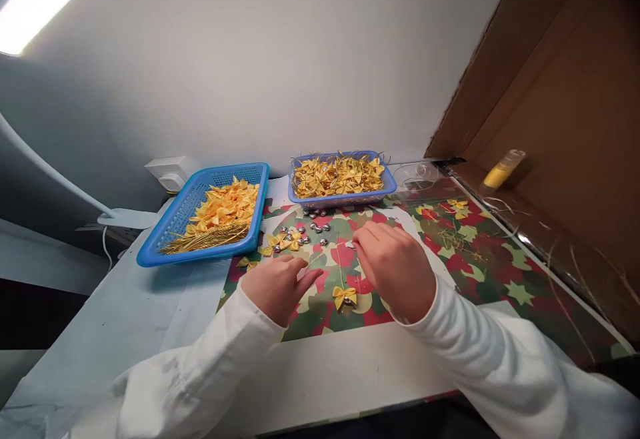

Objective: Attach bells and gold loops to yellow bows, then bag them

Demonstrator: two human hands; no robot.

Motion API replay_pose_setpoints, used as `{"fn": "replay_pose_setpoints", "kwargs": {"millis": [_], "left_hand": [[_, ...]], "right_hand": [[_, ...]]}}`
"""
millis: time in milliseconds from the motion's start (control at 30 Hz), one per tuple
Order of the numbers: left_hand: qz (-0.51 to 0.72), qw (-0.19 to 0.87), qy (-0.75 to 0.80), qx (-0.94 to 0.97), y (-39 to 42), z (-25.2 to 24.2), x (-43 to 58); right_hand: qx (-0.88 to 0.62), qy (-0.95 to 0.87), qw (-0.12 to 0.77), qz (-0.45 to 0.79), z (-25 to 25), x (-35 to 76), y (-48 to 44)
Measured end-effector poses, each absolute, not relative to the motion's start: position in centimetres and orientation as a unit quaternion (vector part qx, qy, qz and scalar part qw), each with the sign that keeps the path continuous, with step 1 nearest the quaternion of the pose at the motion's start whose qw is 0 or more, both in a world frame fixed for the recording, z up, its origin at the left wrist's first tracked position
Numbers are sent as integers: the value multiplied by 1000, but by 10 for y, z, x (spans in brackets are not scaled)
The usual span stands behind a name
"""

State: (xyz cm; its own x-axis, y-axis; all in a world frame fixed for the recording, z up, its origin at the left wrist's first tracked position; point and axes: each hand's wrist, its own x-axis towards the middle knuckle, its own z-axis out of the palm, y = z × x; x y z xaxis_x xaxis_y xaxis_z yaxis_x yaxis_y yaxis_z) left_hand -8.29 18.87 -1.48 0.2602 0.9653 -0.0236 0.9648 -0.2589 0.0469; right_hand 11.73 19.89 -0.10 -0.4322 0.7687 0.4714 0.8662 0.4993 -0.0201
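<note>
One yellow bow with one silver bell lies on the patterned sheet. Left of the bow, the left hand has thumb and fingers parted; right of it, the right hand's fingers curl, tips hidden, grip untellable. Beyond it stand two blue baskets.

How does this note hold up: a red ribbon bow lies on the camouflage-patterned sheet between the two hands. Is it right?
Only the colour is wrong: the head view shows a yellow ribbon bow on the camouflage-patterned sheet, between left hand and right hand.
</note>
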Motion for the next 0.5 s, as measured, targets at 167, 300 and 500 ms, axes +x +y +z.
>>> {"fn": "replay_pose_setpoints", "kwargs": {"millis": [167,300,500], "left_hand": [[47,3,576,816,179,-15,-78],[99,70,583,803,179,-23,-73],[253,288,578,721,188,-44,-67]], "right_hand": [[-493,-836,229,-80,-11,114,195],[-500,-822,271,32,-14,112,194],[-488,-772,343,220,-25,110,197]]}}
